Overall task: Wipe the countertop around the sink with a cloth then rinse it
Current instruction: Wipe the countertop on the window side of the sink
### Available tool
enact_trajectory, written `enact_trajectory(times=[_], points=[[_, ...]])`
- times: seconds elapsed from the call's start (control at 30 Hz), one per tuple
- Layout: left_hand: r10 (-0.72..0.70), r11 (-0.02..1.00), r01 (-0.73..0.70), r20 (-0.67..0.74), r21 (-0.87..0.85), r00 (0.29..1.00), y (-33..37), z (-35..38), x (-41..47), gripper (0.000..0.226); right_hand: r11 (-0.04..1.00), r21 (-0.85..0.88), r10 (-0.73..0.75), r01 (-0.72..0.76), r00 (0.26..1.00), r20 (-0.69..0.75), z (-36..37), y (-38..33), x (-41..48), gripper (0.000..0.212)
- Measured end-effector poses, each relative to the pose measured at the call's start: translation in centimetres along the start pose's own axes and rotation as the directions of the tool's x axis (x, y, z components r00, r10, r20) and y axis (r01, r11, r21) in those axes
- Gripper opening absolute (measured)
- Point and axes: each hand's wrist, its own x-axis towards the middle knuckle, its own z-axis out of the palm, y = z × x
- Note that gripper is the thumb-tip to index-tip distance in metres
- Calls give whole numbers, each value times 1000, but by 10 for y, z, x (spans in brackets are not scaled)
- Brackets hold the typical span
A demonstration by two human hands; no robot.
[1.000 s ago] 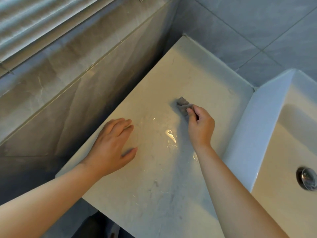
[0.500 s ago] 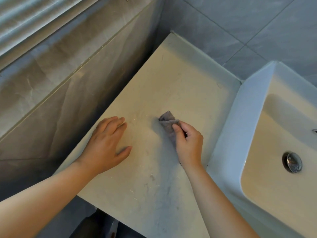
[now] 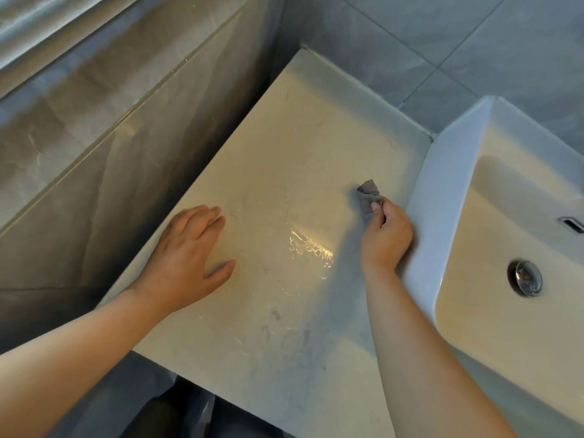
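A pale stone countertop [image 3: 284, 147] runs from the near edge to the tiled back corner. My right hand [image 3: 385, 238] is shut on a small grey cloth [image 3: 368, 194] and presses it onto the counter, close beside the white sink's left wall [image 3: 433, 197]. Part of the cloth is hidden under my fingers. My left hand [image 3: 186, 260] lies flat on the counter's left side, fingers slightly apart, holding nothing. A wet streak [image 3: 311, 246] glints between the two hands.
The white basin has a chrome drain plug [image 3: 524, 278] and an overflow slot [image 3: 571, 223]. A grey marbled wall panel [image 3: 110, 153] borders the counter on the left, grey tiles [image 3: 442, 42] at the back. The counter's near edge [image 3: 221, 396] drops off to a dark floor.
My right hand has slid the cloth to the right, from mid-counter to beside the sink wall. A wet streak shows where it passed. My left hand stays flat in place.
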Motion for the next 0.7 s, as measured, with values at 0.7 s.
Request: enact_trajectory(times=[0.7], points=[[10, 999, -11, 23, 42, 1000, 1, -1, 0, 82, 988, 158, -24, -2, 986, 162, -20, -26, -113, 14]])
